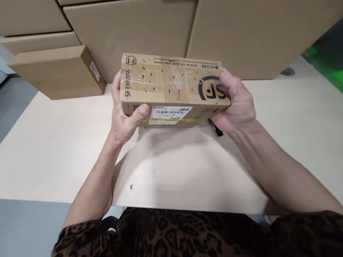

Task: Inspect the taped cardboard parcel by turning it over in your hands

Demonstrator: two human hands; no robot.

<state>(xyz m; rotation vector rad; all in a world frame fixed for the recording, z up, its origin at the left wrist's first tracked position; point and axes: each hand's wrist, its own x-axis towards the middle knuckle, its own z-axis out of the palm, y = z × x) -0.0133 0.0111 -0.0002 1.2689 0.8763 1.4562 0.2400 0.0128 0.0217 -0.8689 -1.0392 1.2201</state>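
Note:
A brown cardboard box (169, 78) printed with "SF EXPRESS" is held tilted above the table between my two hands. Clear tape and small dark marks cover its upper face, and a white shipping label (169, 114) crossed by a yellow line is on the side towards me. My left hand (125, 114) grips the box's left end, thumb on the near edge. At the right end my right hand (235, 100) is closed around the corner, its thumb on top. Just under the box, beside my right hand, a small black object (216, 129) is partly hidden; its kind is unclear.
Large cardboard boxes (129, 30) are stacked along the back of the pale table (48, 158). A flatter carton (54, 75) with a small label stands at the back left. Something bright green (333, 70) lies beyond the right edge, and grey floor (16, 242) shows at left.

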